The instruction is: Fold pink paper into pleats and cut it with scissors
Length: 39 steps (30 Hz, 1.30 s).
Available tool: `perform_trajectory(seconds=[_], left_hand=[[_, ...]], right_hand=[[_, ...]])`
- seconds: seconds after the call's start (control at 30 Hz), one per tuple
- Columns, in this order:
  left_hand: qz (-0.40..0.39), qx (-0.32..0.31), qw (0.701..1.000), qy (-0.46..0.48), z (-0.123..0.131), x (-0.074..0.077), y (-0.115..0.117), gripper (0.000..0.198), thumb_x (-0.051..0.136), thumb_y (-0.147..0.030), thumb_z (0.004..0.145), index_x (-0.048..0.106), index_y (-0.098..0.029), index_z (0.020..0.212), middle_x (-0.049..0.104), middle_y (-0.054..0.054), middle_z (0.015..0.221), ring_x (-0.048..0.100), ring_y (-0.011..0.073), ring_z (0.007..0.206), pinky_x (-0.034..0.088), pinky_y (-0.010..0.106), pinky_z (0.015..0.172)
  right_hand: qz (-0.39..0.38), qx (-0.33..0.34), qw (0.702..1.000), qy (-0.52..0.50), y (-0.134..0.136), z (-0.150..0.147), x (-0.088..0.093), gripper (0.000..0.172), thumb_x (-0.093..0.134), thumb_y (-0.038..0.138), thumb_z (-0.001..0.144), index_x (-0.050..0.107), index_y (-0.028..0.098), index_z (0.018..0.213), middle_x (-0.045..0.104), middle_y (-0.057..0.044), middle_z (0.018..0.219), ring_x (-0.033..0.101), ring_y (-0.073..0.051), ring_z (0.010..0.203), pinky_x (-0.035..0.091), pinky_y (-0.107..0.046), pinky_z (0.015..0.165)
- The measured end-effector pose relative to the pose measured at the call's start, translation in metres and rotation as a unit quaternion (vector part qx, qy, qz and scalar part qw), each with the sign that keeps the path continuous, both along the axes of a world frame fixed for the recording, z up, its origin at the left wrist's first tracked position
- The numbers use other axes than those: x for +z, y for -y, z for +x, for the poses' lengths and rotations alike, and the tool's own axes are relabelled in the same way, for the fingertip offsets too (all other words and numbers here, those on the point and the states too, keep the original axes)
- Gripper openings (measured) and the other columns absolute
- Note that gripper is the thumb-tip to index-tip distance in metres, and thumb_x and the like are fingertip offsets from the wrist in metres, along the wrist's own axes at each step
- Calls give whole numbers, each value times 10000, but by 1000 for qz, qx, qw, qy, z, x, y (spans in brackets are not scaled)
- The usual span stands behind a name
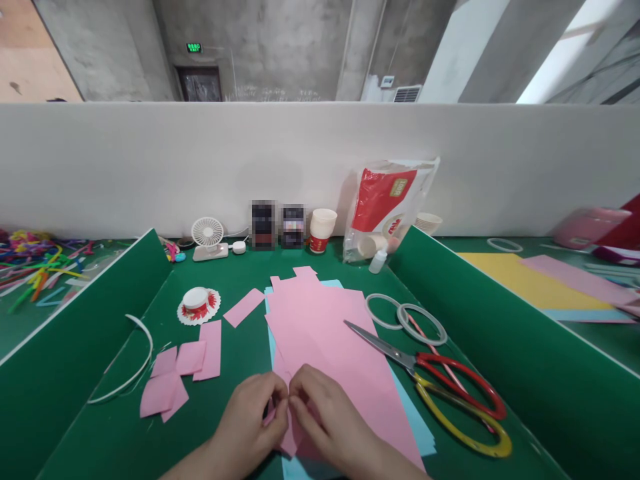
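My left hand [257, 413] and my right hand [325, 407] meet at the front of the table, fingertips pinched together. Between and below them shows a small piece of pink paper [288, 443], gripped by both; most of it is hidden by my fingers. Under my hands lies a stack of pink paper sheets [325, 320] over light blue sheets [415, 423]. Right of the stack, large scissors [413, 363] with one red and one yellow handle lie partly open, blades resting on the pink paper. Cut pink paper pieces [190, 358] lie to the left.
A paper cup base with a frilled rim [199, 307], a white fan [207, 233], paper cups [323, 230], a bag of cups [385, 207] and a small bottle [379, 261] stand farther back. White rings [423, 325] lie at right. Green dividers [480, 333] flank the workspace.
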State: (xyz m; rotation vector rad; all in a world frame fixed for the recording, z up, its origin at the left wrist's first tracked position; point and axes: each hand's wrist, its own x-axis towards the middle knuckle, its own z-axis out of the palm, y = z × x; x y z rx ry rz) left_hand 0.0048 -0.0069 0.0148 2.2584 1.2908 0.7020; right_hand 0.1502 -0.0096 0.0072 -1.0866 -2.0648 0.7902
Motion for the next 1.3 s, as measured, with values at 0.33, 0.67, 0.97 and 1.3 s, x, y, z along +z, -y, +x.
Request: perform_trajectory(seconds=[0.33,0.67,0.97,1.3], left_hand=[[40,-9,999,-29,-2,-1,2,179,350,-158,765,478,-187,643,547,6,560,503,145,524,379,234,505],[126,-51,987,-88,-5,1,-1,181,328,-121,751,466,-172,645,549,29,552,489,158,504,365,253,481],[18,-69,994,-86,-4,1,-3,178,329,-105,713,390,-196,573,506,4,531,461,142,500,348,230,481],[-175,-15,982,66,3,12,2,143,367,-131,632,317,-201,519,381,-47,502,394,119,505,304,216,494]], right_hand=[[-9,-4,1000,16,1,0,5,132,360,117,763,442,181,681,506,-30,666,489,-145,606,385,-244,537],[102,8,991,92,0,0,1,169,331,126,787,470,168,701,523,-44,647,462,-153,591,374,-247,523],[162,41,975,149,-1,3,3,153,377,100,677,515,163,660,547,-41,581,443,-156,542,324,-247,492],[-23,-4,1000,-11,4,-6,3,160,337,103,592,235,212,534,336,50,497,335,-94,448,251,-202,424]])
